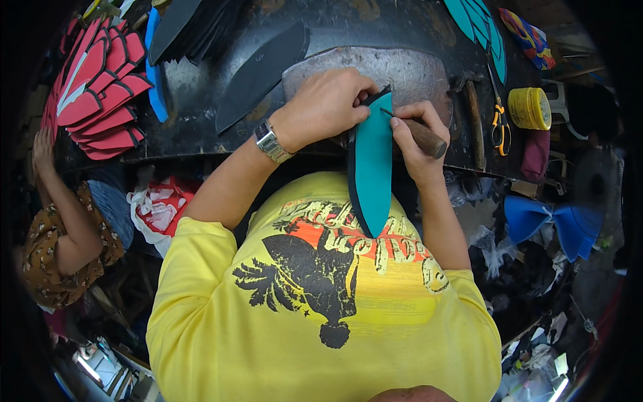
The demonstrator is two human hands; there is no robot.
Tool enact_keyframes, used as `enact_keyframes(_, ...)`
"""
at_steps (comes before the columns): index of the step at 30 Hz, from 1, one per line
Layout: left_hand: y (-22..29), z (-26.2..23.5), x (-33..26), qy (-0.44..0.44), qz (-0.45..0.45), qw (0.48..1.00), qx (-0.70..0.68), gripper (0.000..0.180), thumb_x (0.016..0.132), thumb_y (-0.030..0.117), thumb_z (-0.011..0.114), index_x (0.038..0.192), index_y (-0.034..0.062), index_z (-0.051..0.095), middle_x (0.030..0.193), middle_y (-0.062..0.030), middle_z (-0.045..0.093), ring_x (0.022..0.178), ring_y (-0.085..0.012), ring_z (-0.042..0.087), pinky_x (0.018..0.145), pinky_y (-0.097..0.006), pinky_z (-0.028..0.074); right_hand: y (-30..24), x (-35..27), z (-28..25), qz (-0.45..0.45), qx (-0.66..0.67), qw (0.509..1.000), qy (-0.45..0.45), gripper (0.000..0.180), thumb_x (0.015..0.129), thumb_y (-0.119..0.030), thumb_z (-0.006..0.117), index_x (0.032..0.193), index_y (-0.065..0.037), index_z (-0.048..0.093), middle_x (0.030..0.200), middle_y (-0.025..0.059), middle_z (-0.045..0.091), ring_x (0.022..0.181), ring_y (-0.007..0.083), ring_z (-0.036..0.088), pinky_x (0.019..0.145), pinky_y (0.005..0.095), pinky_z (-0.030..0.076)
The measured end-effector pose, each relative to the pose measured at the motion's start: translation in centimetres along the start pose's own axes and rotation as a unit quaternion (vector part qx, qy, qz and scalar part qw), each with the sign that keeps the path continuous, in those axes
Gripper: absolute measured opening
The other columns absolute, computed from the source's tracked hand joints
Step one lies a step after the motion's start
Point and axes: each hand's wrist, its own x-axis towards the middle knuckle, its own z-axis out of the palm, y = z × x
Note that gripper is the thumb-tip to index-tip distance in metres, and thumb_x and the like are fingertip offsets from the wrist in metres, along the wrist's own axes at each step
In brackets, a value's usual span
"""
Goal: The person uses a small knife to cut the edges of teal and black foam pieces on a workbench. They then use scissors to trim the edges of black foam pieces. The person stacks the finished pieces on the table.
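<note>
- your yellow shirt [321, 315] fills the lower frame, closest to the lens.
- your left hand [325, 104] pinches the top of a teal sole piece [373, 164] that hangs off the bench edge.
- your right hand [415, 130] is fisted round a wooden-handled knife [423, 134], tip on the piece's upper edge.
- black sole blank [258, 74] and scissors [499, 120] lie on the black workbench [201, 100]; red cutouts [100, 87] far left.

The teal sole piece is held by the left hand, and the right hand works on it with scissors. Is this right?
Not scissors: in the head view the right hand grips a wooden-handled tool against the teal sole piece, which the left hand holds. The scissors lie aside on the bench.
</note>
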Motion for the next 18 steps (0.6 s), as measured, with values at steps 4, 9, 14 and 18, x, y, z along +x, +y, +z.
enact_keyframes(4,-0.3,0.2,0.6,-0.013,-0.021,0.999,-0.022,0.028,0.082,0.011,0.074,0.109,0.0018,0.075,0.09,-0.0155,0.075,0.079,-0.0261,0.073,0.075,-0.034,0.057,1.1,0.0,-0.1,-0.045,-0.027,0.999,-0.004,0.011,0.084,-0.006,0.07,0.089,0.0,0.063,0.08,0.0083,0.068,0.072,0.0131,0.065,0.067,0.0272,0.052)
enact_keyframes(9,-0.3,0.7,0.1,0.02,0.0,0.999,-0.041,0.024,0.084,0.011,0.072,0.106,0.0044,0.076,0.091,-0.0148,0.075,0.081,-0.027,0.073,0.075,-0.034,0.057,1.3,0.1,-0.8,-0.002,0.017,1.0,-0.011,0.011,0.084,-0.007,0.069,0.089,0.0,0.063,0.081,0.0069,0.068,0.071,0.0136,0.064,0.068,0.0274,0.051)
enact_keyframes(14,-0.5,1.5,-0.8,0.082,0.058,0.995,-0.003,0.024,0.084,0.011,0.071,0.107,0.0083,0.076,0.094,-0.0107,0.074,0.082,-0.0291,0.072,0.074,-0.036,0.057,1.3,1.4,-1.1,0.076,0.152,0.983,0.071,0.006,0.085,-0.005,0.067,0.089,-0.001,0.064,0.081,0.0057,0.068,0.069,0.0087,0.059,0.067,0.0241,0.047)
enact_keyframes(18,-0.4,1.7,-1.1,0.067,0.081,0.994,0.025,0.026,0.083,0.009,0.07,0.109,0.0095,0.075,0.095,-0.0095,0.071,0.081,-0.0305,0.07,0.074,-0.039,0.056,1.9,2.2,-0.7,0.068,0.178,0.979,0.075,0.006,0.086,-0.005,0.067,0.089,-0.001,0.064,0.082,0.006,0.069,0.07,0.0085,0.059,0.068,0.0239,0.048)
